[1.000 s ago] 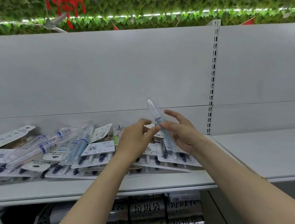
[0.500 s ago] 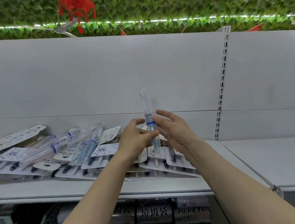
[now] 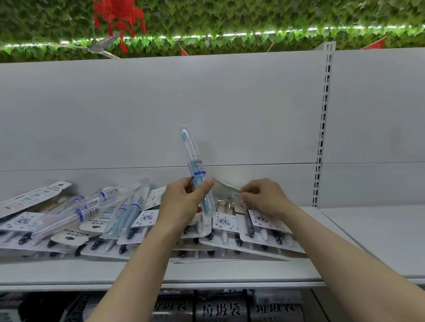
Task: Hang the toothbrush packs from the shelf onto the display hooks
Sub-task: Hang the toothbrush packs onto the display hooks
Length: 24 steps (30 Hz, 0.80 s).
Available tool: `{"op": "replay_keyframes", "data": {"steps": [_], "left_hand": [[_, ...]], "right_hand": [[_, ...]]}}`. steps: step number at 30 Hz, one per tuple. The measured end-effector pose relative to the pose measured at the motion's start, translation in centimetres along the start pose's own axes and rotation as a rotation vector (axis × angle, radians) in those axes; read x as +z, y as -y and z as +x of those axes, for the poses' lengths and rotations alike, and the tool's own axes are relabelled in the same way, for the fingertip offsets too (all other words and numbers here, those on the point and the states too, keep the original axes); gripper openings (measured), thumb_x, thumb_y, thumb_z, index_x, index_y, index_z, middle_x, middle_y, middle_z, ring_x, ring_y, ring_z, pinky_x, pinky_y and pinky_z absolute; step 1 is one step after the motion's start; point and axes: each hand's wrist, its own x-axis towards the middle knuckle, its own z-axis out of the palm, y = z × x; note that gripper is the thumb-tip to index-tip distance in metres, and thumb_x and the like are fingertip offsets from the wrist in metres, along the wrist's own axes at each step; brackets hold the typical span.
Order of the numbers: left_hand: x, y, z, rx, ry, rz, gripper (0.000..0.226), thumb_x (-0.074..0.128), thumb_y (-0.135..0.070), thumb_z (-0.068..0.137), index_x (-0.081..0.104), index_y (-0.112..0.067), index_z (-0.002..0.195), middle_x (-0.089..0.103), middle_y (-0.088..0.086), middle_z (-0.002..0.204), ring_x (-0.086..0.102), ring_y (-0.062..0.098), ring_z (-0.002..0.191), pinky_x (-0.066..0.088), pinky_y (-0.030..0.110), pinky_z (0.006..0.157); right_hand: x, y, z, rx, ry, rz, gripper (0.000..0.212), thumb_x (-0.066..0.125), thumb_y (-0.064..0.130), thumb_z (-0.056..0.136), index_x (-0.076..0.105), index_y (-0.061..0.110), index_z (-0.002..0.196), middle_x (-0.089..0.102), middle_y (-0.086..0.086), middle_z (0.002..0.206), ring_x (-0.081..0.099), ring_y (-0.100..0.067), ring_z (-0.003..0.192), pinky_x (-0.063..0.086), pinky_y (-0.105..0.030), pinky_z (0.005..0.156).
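Our right hand [image 3: 264, 197] has let go of the toothbrush pack [image 3: 196, 173] and dropped to the pile of packs [image 3: 124, 220] on the shelf [image 3: 382, 238], fingers curled, pinching a clear pack there. Our left hand [image 3: 184, 201] pinches the raised pack, which stands nearly upright, brush head up, above the pile.

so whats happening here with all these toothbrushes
A person is sorting toothbrush packs heaped on a white shelf. The left hand holds one clear toothbrush pack upright above the pile, while the right hand pinches another clear pack lying in the heap. No display hooks are in view, and nothing is hung yet.
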Motion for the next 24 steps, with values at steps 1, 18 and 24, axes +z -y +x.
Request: {"op": "replay_keyframes", "data": {"steps": [1, 18, 24], "left_hand": [[0.1, -0.1, -0.1, 0.007, -0.001, 0.005, 0.013, 0.069, -0.044, 0.087, 0.068, -0.031, 0.090, 0.073, -0.004, 0.091, 0.069, 0.018, 0.092, 0.058, 0.041, 0.083], [1.6, -0.5, -6.0, -0.021, -0.006, -0.094, 0.020, 0.061, -0.039, 0.094, 0.058, -0.036, 0.113, 0.072, -0.011, 0.110, 0.069, 0.005, 0.099, 0.055, 0.033, 0.086], [-3.3, -0.3, -9.3, -0.054, -0.104, -0.124, 0.019, 0.068, -0.032, 0.089, 0.059, -0.031, 0.106, 0.075, -0.005, 0.100, 0.071, 0.000, 0.086, 0.052, 0.013, 0.068]], "right_hand": [[-0.4, 0.1, 0.0, -0.017, -0.084, 0.015, 0.018, 0.068, 0.035, 0.092, 0.078, 0.020, 0.095, 0.073, 0.003, 0.080, 0.063, -0.013, 0.069, 0.052, -0.032, 0.069], [-1.1, 5.2, -7.6, 0.053, -0.135, 1.101, 0.020, 0.062, 0.023, 0.097, 0.077, 0.009, 0.099, 0.077, -0.014, 0.098, 0.070, -0.030, 0.092, 0.054, -0.059, 0.094], [3.6, 9.1, -10.4, 0.071, -0.033, 1.187, 0.020, 0.062, 0.022, 0.097, 0.078, 0.014, 0.090, 0.076, -0.018, 0.101, 0.068, -0.038, 0.099, 0.050, -0.066, 0.094]]}}
